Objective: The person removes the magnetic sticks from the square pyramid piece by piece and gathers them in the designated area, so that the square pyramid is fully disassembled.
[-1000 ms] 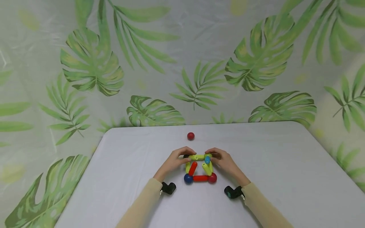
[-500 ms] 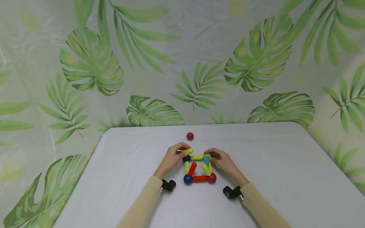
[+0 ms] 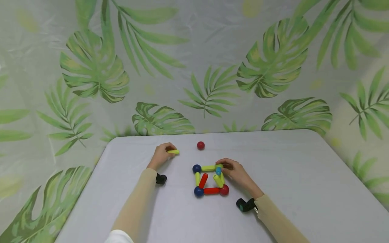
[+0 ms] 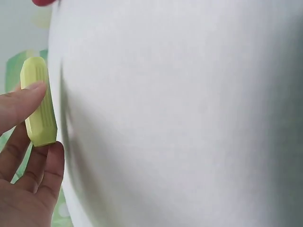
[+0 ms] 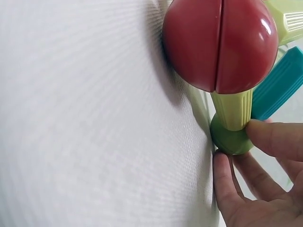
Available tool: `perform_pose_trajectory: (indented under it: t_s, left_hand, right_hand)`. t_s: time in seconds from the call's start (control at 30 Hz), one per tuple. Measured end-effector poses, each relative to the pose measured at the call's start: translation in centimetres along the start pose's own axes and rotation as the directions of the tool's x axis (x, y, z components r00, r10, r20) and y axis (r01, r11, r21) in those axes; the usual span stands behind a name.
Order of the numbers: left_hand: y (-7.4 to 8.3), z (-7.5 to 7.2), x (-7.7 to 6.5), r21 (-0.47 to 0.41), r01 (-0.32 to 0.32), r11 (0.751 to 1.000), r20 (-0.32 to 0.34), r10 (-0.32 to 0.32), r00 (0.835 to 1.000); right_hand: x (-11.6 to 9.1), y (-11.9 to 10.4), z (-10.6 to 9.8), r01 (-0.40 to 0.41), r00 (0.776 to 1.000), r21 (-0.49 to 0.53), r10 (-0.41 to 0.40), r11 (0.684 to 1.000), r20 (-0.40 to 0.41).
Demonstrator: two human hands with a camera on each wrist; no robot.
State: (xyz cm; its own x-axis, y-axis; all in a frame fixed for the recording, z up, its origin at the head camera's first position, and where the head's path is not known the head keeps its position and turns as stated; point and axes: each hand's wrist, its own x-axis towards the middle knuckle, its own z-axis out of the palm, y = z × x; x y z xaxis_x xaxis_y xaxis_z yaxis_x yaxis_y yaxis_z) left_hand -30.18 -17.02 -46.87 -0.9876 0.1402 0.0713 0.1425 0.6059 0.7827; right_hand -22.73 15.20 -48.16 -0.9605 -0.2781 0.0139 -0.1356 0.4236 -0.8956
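Observation:
My left hand [image 3: 161, 155] pinches a yellow-green magnetic rod [image 4: 38, 104] between thumb and fingers, over the back left of the table. A four-sided frame of magnetic balls and rods lies mid-table. Dark blue balls [image 3: 197, 168] mark its left corners, and a red ball [image 5: 220, 45] is at the near right. With thumb and fingers, my right hand [image 3: 238, 173] holds the green ball [image 5: 231, 137] at the far right corner. From that ball a blue rod [image 5: 279, 85] sticks up. A red rod [image 3: 203, 181] and a yellow-green rod [image 3: 217, 181] rise slanting from the near corners.
A loose red ball [image 3: 200, 145] sits near the back edge of the white-covered table [image 3: 288, 168]. Behind the table hangs a leaf-patterned cloth [image 3: 209, 50]. Small black wrist cameras [image 3: 245, 205] protrude below both hands.
My left hand has left the frame's far left corner and moved left and back, carrying the yellow-green rod off. My right hand stays at the green ball.

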Motion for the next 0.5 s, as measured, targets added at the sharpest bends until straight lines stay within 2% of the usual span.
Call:
perform_pose_trajectory:
  t_s: [0.17, 0.3, 0.4, 0.5]
  left_hand:
    - [-0.5, -0.2, 0.5, 0.032, 0.0, 0.999, 0.012, 0.0, 1.0]
    - [0.2, -0.2, 0.0, 0.045, -0.049, 0.998, -0.016, 0.05, 0.999]
    - [1.8, 0.6, -1.7, -0.034, -0.118, 0.992, -0.048, 0.116, 0.992]
    - [3.8, 2.4, -4.5, -0.183, -0.19, 0.965, 0.001, 0.193, 0.981]
  right_hand:
    - [0.2, 0.1, 0.1, -0.001, 1.0, 0.001, 0.001, 1.0, 0.005]
    - [0.2, 0.1, 0.1, -0.001, 1.0, 0.009, 0.001, 1.0, 0.003]
    - [0.2, 0.1, 0.0, -0.004, 1.0, 0.012, 0.004, 1.0, 0.004]
    - [0.1, 0.2, -0.2, 0.003, 1.0, 0.007, -0.003, 1.0, 0.012]
